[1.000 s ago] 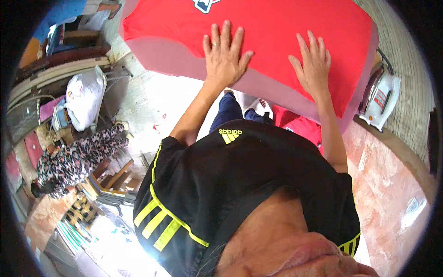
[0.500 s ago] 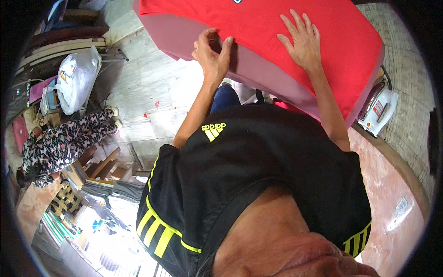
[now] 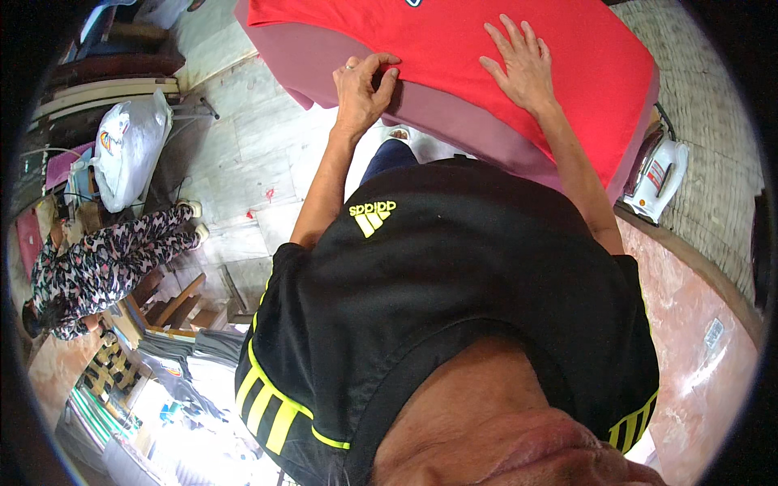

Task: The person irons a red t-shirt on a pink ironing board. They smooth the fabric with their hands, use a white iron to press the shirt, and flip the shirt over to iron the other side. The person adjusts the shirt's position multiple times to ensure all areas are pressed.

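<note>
A smooth red cloth [image 3: 454, 40] is spread over a table draped in a mauve cover [image 3: 312, 61]. A small dark and white mark shows at its far edge, cut off by the picture. My left hand [image 3: 361, 91] is at the near left edge of the red cloth, its thumb and forefinger brought close together on the hem and the other fingers curled. A ring sits on one of its fingers. Farther right, my right hand [image 3: 527, 74] lies flat on the red cloth with its fingers spread, holding nothing.
A white iron-like appliance [image 3: 658, 180] stands beyond the table's right end. At the left are a stuffed white plastic bag [image 3: 134, 150] and another person in patterned clothes [image 3: 105, 263]. Folded grey cloths [image 3: 215, 348] are stacked behind, at the lower left.
My left thumb and forefinger have come closer together at the red cloth's hem. The right hand stays flat on the cloth. The whole view has shifted slightly.
</note>
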Demonstrator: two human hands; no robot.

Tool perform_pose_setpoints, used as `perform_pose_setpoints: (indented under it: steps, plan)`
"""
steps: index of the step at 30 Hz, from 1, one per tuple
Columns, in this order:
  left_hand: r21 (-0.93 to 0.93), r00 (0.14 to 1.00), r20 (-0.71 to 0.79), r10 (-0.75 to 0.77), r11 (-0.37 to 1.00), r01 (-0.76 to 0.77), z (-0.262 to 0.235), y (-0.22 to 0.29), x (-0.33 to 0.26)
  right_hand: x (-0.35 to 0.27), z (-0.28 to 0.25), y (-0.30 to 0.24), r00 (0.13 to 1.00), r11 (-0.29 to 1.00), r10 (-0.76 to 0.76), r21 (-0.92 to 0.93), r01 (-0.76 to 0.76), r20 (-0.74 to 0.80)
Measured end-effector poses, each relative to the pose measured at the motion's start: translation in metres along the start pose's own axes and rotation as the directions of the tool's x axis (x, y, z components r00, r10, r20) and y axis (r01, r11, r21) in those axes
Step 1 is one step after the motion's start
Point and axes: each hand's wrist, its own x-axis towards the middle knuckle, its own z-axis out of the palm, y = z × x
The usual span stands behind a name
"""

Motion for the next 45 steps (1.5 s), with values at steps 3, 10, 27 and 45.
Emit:
perform_pose_setpoints:
  steps: [3,10,27,45]
  plan:
    - [-0.096,1.0,-0.018,0.003,0.995,-0.005,-0.003,0.002,0.003,0.009,0.007,-0.019,0.998,0.997,0.062,0.038,-0.062,0.0]
    - [0.019,0.998,-0.052,0.034,0.999,-0.033,0.002,0.001,0.003,0.019,-0.013,-0.07,0.985,0.993,-0.097,0.076,0.087,0.144]
    - [-0.027,0.993,0.04,0.112,0.993,-0.111,-0.002,-0.017,0.012,-0.247,-0.096,0.016,0.486,0.507,0.851,0.067,-0.859,-0.2]
    - [0.025,0.999,0.03,-0.02,1.0,0.019,-0.002,-0.01,-0.001,-0.256,-0.112,0.025,0.536,0.508,0.844,0.353,-0.786,-0.02]
